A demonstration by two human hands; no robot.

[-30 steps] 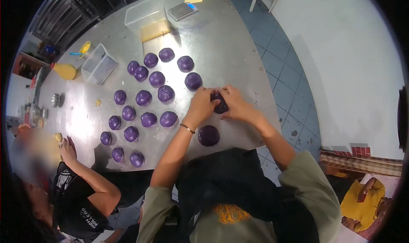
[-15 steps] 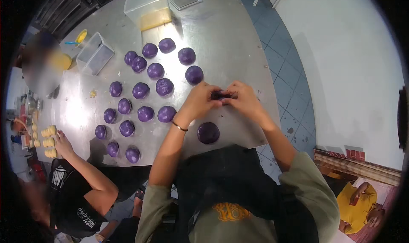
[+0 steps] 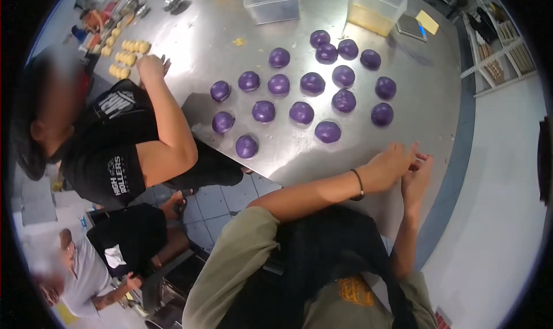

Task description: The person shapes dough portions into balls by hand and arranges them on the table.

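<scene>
Close together over the right part of the metal table (image 3: 345, 156), my left hand (image 3: 391, 166) and my right hand (image 3: 416, 179) have their fingers pressed around a dark purple dough piece (image 3: 414, 166). Only a little of that piece shows between the fingers. Beyond my hands lie several round purple dough balls, the nearest being one (image 3: 382, 114) just above my left hand. Another ball (image 3: 328, 132) sits left of my left wrist. The dark ball that lay near my body is hidden behind my left arm.
A clear tub with yellowish contents (image 3: 371, 15), a second clear tub (image 3: 272, 6) and a scale (image 3: 412, 27) stand at the far side. A co-worker (image 3: 132, 139) at the left reaches toward pale dough pieces (image 3: 128, 58). Another person (image 3: 86, 277) is at lower left.
The view has swung left, so the table's contents and my hands appear farther right. My hands stay together around the purple piece, which they now cover more. The co-worker's hand is near the pale pieces.
</scene>
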